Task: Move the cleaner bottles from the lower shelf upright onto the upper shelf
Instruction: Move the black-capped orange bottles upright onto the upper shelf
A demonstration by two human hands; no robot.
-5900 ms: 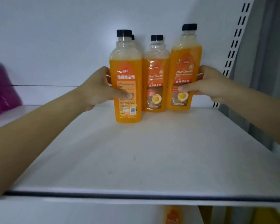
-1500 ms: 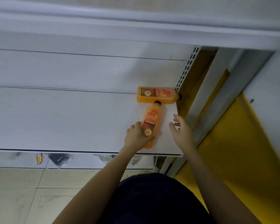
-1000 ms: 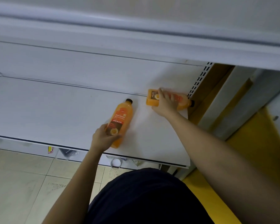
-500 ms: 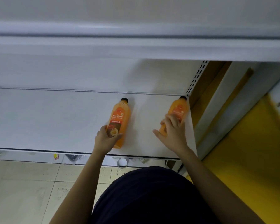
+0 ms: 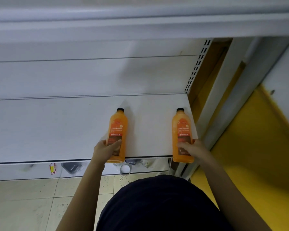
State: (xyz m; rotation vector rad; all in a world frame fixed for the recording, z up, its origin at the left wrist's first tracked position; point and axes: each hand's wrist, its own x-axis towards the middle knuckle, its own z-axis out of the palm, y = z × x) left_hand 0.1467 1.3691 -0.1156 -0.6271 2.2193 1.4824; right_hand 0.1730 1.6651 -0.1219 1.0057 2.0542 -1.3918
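I look down on the white lower shelf [image 5: 57, 130]. My left hand [image 5: 105, 150] grips the base end of an orange floor cleaner bottle [image 5: 118, 129] with a black cap pointing away from me. My right hand [image 5: 193, 147] grips the base end of a second orange cleaner bottle [image 5: 182, 129], near the shelf's right end. Both bottle bases reach past the shelf's front edge. The front lip of the upper shelf [image 5: 140, 25] runs across the top of the view; its surface is hidden.
A perforated upright [image 5: 197, 67] marks the shelf's right end, with a grey post [image 5: 227, 100] and yellow surface [image 5: 257, 139] beyond. Small litter [image 5: 72, 167] lies under the shelf on the tiled floor [image 5: 32, 205]. My dark-clothed body [image 5: 157, 205] fills the bottom.
Earlier, cleaner bottles stood upright on the upper shelf. Since then each hand took one lying bottle on the lower shelf; the right turned its bottle cap-away, and both bottles came toward the front edge.
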